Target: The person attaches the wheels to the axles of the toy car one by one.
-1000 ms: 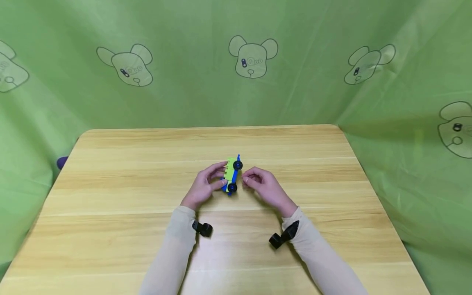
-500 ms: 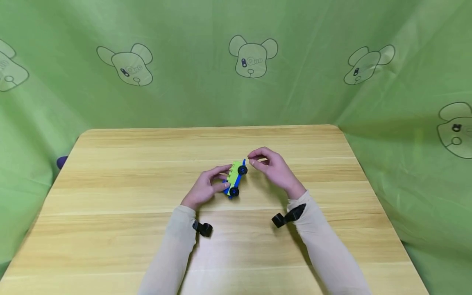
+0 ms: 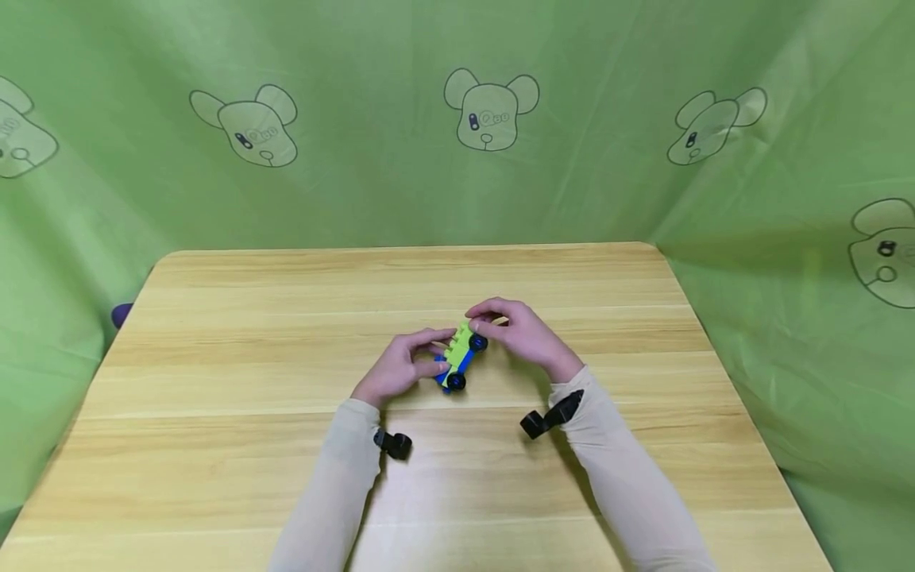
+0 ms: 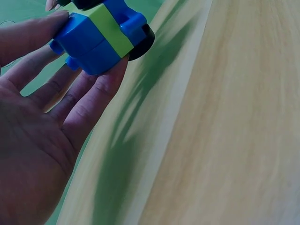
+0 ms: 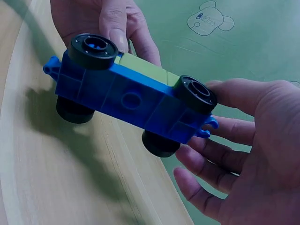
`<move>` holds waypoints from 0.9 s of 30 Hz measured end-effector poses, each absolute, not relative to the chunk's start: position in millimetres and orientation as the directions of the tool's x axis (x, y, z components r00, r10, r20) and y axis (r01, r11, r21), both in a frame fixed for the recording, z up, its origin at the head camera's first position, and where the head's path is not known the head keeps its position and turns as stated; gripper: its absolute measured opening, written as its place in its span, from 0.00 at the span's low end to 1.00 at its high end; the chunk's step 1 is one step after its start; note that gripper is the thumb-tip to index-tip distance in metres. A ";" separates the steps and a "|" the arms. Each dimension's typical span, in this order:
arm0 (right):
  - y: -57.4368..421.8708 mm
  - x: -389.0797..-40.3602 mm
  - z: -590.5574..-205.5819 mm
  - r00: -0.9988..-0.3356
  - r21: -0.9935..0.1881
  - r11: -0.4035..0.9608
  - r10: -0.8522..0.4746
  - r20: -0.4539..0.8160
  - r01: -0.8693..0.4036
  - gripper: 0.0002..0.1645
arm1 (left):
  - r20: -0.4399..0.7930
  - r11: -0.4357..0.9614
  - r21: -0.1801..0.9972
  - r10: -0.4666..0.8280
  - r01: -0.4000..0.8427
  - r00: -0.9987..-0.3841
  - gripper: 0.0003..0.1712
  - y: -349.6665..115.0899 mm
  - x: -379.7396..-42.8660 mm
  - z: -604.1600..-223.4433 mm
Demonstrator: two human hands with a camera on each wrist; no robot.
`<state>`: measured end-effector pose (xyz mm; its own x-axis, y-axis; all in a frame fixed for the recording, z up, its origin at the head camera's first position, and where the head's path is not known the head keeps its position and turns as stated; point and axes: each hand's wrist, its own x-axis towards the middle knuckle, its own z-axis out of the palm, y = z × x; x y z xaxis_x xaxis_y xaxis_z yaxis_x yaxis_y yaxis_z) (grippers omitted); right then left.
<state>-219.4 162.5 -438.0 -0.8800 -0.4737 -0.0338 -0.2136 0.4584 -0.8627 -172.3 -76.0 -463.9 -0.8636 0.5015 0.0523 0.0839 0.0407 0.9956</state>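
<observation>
A toy car (image 3: pixel 459 354) made of building blocks, lime green on a blue base with black wheels, is held tilted above the table between both hands. My left hand (image 3: pixel 396 371) pinches its nearer end, thumb on one side and fingers on the other. At the far end, the thumb and fingers of my right hand (image 3: pixel 527 334) grip the car beside a wheel. The right wrist view shows the blue underside (image 5: pixel 131 100), all its wheels and small hooks at the ends. In the left wrist view, blue blocks (image 4: pixel 91 44) rest against the left fingers.
The wooden table (image 3: pixel 250 357) stretches out under both arms. Green curtains (image 3: pixel 372 175) with bear-head outlines hang behind it and at the sides. A purple object (image 3: pixel 121 314) shows past the left table edge. Black camera mounts (image 3: pixel 395 445) are worn on both wrists.
The right hand moved up and outward, then came back to the car's far end and took hold of it. The car has turned clockwise and shifted slightly right and nearer.
</observation>
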 end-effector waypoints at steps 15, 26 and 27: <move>174.4 -223.1 -436.7 -0.835 -0.872 0.459 -0.537 -0.119 -0.172 0.20 | 0.036 0.089 0.992 0.504 0.094 -0.863 0.24 -76.0 -184.2 -492.9; 177.3 -220.5 -433.0 -0.899 -0.892 0.409 -0.437 -0.008 -0.191 0.19 | 0.027 0.060 0.997 0.400 0.056 -0.916 0.23 -84.2 -188.9 -487.3; 177.6 -220.5 -433.1 -0.905 -0.895 0.403 -0.426 0.001 -0.191 0.19 | 0.028 0.040 0.998 0.383 0.047 -0.923 0.23 -84.8 -189.3 -487.4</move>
<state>-220.5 177.6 -433.1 -0.9047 -0.4261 0.0010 -0.1909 0.4031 -0.8950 -189.3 -84.8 -487.4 -0.9233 0.3831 0.0283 0.0472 0.0400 0.9981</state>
